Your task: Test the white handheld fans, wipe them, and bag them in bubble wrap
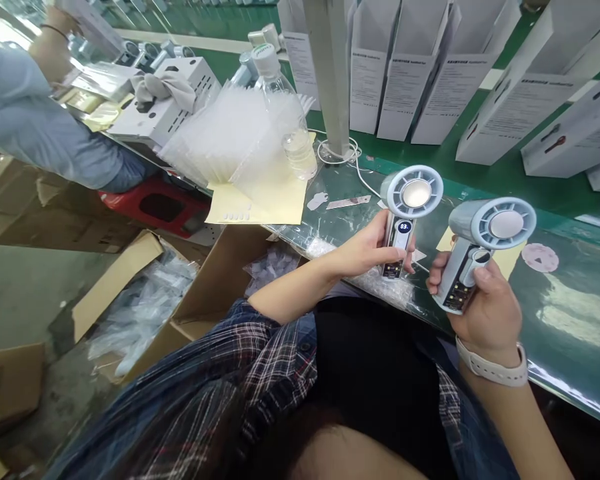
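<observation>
Two light-blue handheld fans are held upright over the table's front edge, side by side. My left hand point(375, 247) is wrapped round the handle of the left handheld fan point(396, 230), whose small round display is lit and reads about 83. Closed round the other handle, my right hand point(495, 300) grips the right handheld fan point(473, 260), with the thumb beside its round button area. The right fan's display looks dark. Both fan heads face up toward me, each with a pale round centre. A cord point(367, 183) lies behind the left fan.
White boxes point(405, 93) stand in a row behind a metal post point(330, 73). Left of it are a plastic bottle point(295, 127), a stack of clear bags point(230, 133) and yellow paper point(275, 203). An open carton point(220, 280) sits below; a co-worker's sleeve point(45, 127) is at far left.
</observation>
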Demonstrator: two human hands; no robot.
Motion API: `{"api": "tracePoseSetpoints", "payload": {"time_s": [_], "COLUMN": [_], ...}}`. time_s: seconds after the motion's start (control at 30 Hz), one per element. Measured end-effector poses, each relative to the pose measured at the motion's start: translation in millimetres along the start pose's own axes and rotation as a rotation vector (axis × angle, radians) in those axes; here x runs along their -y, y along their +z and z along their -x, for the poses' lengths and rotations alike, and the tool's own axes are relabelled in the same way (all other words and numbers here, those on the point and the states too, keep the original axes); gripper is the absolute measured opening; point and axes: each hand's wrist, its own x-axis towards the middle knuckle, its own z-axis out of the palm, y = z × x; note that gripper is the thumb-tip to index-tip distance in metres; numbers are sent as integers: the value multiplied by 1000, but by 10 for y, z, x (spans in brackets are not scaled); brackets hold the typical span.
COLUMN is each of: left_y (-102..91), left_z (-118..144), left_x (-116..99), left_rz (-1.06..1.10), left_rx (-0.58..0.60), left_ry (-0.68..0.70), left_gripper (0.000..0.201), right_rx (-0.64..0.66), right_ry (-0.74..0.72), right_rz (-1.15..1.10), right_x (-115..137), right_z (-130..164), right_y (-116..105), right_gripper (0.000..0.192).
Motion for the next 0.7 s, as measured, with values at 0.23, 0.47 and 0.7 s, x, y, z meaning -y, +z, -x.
{"api": "tracePoseSetpoints", "payload": {"time_s": [0.23,0.47,0.7], "left_y": [-48,-85,-4], "left_z": [12,-13,21], "left_x": [86,109,-99], "left_rz": [-15,-32,-226], "left_rx": [7,20,-124], "left_ry": [-56,-73,-151], "left_gripper": [64,69,62], "right_rx": [0,6,-39], "right_ry": [-74,-56,-63], "right_rz": [48,59,-8], "right_x": [44,120,4], "right_z": [9,14,-55], "right_y": [51,55,-78], "right_gripper": [54,60,57]}}
